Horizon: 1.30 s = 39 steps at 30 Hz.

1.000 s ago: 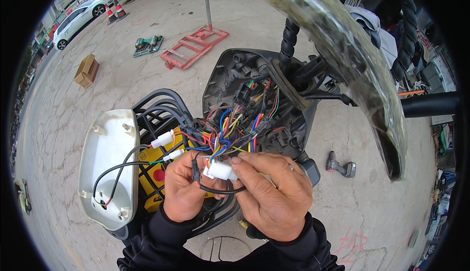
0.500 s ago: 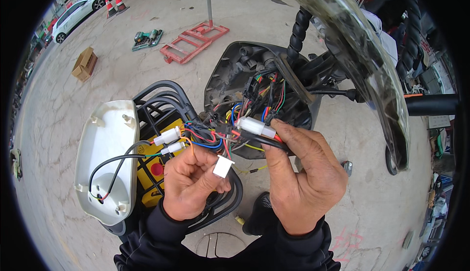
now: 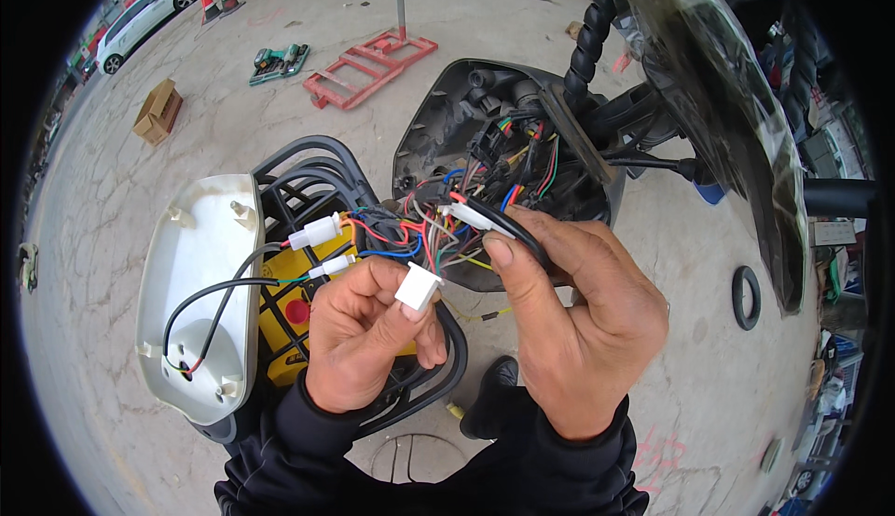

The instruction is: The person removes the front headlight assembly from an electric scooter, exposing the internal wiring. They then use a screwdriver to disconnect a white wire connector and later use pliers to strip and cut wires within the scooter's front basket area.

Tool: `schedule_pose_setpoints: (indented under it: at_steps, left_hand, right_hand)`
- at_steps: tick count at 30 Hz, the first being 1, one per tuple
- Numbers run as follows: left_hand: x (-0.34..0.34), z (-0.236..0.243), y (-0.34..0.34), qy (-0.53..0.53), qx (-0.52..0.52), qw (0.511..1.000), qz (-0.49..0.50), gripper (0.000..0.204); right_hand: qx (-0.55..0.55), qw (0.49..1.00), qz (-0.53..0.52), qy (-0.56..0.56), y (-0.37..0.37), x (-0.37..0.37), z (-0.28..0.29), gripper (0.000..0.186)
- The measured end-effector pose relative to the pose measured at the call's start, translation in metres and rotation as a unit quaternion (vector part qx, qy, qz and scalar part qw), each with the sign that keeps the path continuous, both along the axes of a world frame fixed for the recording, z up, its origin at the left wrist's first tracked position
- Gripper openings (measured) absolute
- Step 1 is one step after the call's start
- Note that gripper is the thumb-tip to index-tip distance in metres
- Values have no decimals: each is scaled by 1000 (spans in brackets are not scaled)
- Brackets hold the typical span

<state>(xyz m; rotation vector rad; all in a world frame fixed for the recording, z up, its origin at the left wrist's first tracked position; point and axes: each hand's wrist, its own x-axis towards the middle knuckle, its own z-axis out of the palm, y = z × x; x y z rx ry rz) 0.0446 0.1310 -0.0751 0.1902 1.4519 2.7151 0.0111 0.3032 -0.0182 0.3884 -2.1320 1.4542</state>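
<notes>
A square white plug (image 3: 419, 288) is pinched between the thumb and fingers of the left hand (image 3: 359, 334). It is plain and boxy, with a slim lip along its top edge, and thin coloured wires (image 3: 434, 241) gather just behind it. The right hand (image 3: 587, 320) grips a longer, narrower white connector (image 3: 474, 219) between thumb and forefinger; a thick black cable (image 3: 508, 220), red near its end, lies alongside. The two pieces are apart, the connector higher and to the right. Both sit in front of the black plastic shell (image 3: 431, 115), right of a white cover (image 3: 200, 264).
</notes>
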Motion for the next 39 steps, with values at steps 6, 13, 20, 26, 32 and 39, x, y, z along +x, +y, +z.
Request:
schedule_pose_setpoints:
  at_steps: [6,13,20,26,32,39]
  left_hand:
    - [4,18,7,168,-359,880,263,17]
    - [-8,37,4,129,-386,876,259,15]
    - [-22,51,6,-7,-263,936,233,40]
    - [-23,50,6,0,-266,941,209,40]
    - [-23,50,5,4,-292,937,190,38]
    - [-28,28,7,55,-295,929,215,40]
  right_hand:
    - [-18,999,27,-9,-2,1,4,22]
    - [-5,998,55,3,3,-1,6,22]
    - [-46,996,69,21,2,-8,2,17]
    - [-50,995,82,-15,10,-7,0,28]
    - [-35,994,103,-12,12,-2,1,34]
    - [113,984,138,7,22,12,0,40]
